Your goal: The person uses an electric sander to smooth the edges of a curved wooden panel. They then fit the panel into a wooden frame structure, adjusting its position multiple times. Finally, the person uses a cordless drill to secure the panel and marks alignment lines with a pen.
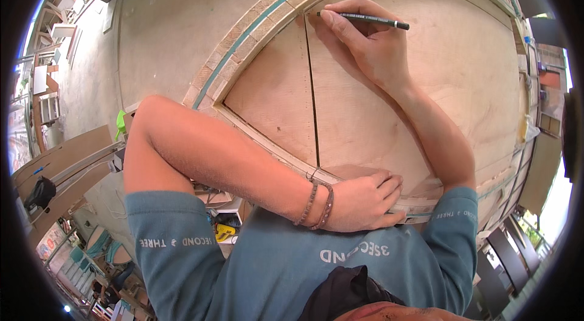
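Observation:
My right hand (368, 38) pinches a dark pencil (380, 20) with a white band near its blunt end. The pencil's tip points left, close to the far end of a dark, narrow gap (312, 84) between two pale plywood panels (377, 114). Around the panels runs a curved wooden frame (255, 32) of small blocks with a teal strip along it. My left hand (365, 199) lies over the frame's near edge, fingers stretched to the right, holding nothing. Two dark beaded bracelets (315, 205) circle that wrist.
A concrete floor (170, 23) spreads beyond the frame at the far left. Long boards (67, 157) lie at the left, with a black item (41, 193) on them. A yellow tool (225, 233) sits below my left forearm. Dark panels (511, 254) stand at the lower right.

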The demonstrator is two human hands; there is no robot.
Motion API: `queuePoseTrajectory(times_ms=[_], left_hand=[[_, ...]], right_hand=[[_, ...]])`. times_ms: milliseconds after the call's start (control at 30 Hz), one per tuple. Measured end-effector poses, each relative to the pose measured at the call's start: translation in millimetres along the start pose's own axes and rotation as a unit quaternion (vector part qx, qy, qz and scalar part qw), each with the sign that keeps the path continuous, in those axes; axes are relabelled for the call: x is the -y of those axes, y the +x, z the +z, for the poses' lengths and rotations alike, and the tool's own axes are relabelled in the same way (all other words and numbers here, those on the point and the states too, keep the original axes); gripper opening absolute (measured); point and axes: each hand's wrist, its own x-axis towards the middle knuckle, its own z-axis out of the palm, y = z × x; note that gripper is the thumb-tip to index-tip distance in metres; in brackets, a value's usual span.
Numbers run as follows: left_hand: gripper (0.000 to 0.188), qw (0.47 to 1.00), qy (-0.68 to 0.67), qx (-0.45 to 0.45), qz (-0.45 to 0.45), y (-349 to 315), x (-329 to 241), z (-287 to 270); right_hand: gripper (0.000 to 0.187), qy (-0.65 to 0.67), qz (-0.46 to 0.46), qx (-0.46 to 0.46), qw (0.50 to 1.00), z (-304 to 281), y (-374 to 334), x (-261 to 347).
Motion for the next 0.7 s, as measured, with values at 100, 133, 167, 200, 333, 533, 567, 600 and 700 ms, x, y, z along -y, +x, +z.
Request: queuePoseTrajectory(times_ms=[100,133,167,200,333,533,567,600,700], left_hand=[[0.041,1.0,0.001,-0.008,0.0,0.1,1.2,-2.3],[0.041,1.0,0.001,-0.008,0.002,-0.1,1.5,-1.9],[0.041,1.0,0.0,-0.008,0.0,-0.3,1.6,-1.5],[0.041,1.0,-0.001,-0.009,-0.001,-0.3,1.4,-1.2],[0.041,1.0,-0.005,0.0,-0.011,-0.5,0.2,-2.9],[0.042,1.0,-0.002,0.02,-0.004,-0.6,2.6,-5.4],[0.043,1.0,-0.003,0.02,-0.004,-0.8,2.8,-5.6],[0.043,1.0,-0.004,0.021,-0.003,-1.0,3.0,-5.7],[0.044,1.0,-0.008,0.019,-0.001,-0.8,3.3,-3.2]], right_hand=[[0.007,0.012,0.019,-0.002,1.0,0.8,1.7,1.8],[0.007,0.004,0.013,-0.003,1.0,0.9,2.0,1.4],[0.007,-0.003,0.008,-0.005,1.0,0.7,2.2,0.5],[0.007,-0.011,0.002,-0.006,1.0,0.8,2.4,-0.5],[0.008,-0.007,-0.002,-0.002,1.0,2.2,3.1,-3.0],[0.009,0.007,-0.022,0.004,1.0,3.7,4.5,-5.4],[0.009,0.004,-0.024,0.007,1.0,3.6,4.6,-4.0],[0.01,0.0,-0.026,0.01,1.0,3.4,4.5,-3.4],[0.009,-0.017,-0.033,0.009,0.999,2.3,5.4,-5.7]])
